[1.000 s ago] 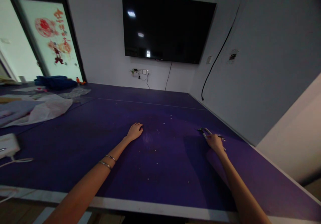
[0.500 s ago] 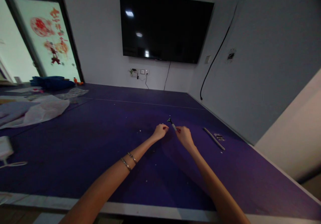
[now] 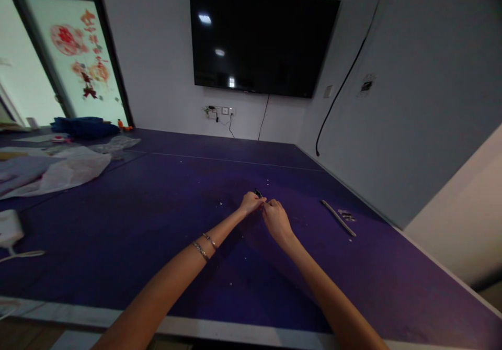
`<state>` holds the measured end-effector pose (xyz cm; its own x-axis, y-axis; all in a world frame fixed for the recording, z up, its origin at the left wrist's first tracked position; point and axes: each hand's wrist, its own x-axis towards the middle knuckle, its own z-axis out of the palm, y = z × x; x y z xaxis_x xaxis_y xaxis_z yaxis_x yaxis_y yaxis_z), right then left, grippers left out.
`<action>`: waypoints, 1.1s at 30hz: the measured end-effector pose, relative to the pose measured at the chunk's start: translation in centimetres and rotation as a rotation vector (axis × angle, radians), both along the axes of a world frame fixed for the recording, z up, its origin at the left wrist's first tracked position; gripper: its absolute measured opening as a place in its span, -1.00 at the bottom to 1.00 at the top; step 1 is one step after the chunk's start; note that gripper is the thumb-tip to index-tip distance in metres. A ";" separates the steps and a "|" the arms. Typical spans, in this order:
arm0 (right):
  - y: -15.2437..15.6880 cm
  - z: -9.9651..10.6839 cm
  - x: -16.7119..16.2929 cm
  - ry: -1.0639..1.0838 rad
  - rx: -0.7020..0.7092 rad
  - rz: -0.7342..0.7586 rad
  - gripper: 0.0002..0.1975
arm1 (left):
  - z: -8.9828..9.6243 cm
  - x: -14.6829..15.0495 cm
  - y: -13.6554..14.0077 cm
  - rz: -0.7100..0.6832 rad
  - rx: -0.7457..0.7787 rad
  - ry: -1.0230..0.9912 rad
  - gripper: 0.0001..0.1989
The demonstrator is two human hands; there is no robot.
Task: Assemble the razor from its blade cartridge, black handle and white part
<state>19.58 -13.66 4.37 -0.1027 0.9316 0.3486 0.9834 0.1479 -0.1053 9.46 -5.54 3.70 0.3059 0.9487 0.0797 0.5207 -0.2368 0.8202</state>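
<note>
A razor (image 3: 258, 193) with a black head is held over the purple tabletop, its head poking out above my fingers. My left hand (image 3: 251, 203) is closed, its fingertips gripping the razor close below the head. From the other side my right hand (image 3: 276, 218) closes around the handle end, which is mostly hidden by the fingers. Both hands meet at the fingertips. Two bracelets (image 3: 205, 246) circle my left forearm.
A thin grey strip (image 3: 338, 217) lies on the purple tabletop (image 3: 164, 203) to the right, beside a small printed patch (image 3: 346, 215). White scraps dot the surface. Plastic sheeting (image 3: 80, 169), blue cloth (image 3: 84, 127) and a white device with a cord (image 3: 10, 228) are at left.
My right hand has moved left with the razor, bringing it to my left hand, which now grips it too. The razor's grey handle, visible before, is now covered by fingers.
</note>
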 end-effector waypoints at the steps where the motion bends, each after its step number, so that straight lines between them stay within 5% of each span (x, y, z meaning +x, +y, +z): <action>1: -0.1 0.1 -0.2 -0.013 -0.003 0.005 -0.72 | 0.0 -0.1 0.0 -0.004 -0.006 0.014 -0.60; 9: -0.6 1.3 1.8 0.069 0.044 0.015 -0.67 | 0.2 -1.7 1.7 -0.040 0.022 0.311 -0.70; 23: -2.2 0.4 21.1 0.144 -0.005 -0.450 -0.65 | -0.2 -4.3 4.1 -0.049 0.160 0.628 -0.78; 33: -2.5 -2.2 28.7 0.118 -0.149 -0.411 -0.62 | -0.1 -4.7 2.6 0.041 0.145 0.686 -0.63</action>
<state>48.27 -16.19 2.13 0.3187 0.9276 0.1949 0.9373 -0.2778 -0.2106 4.77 -2.95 3.56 0.2964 0.9550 0.0078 0.9204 -0.2878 0.2647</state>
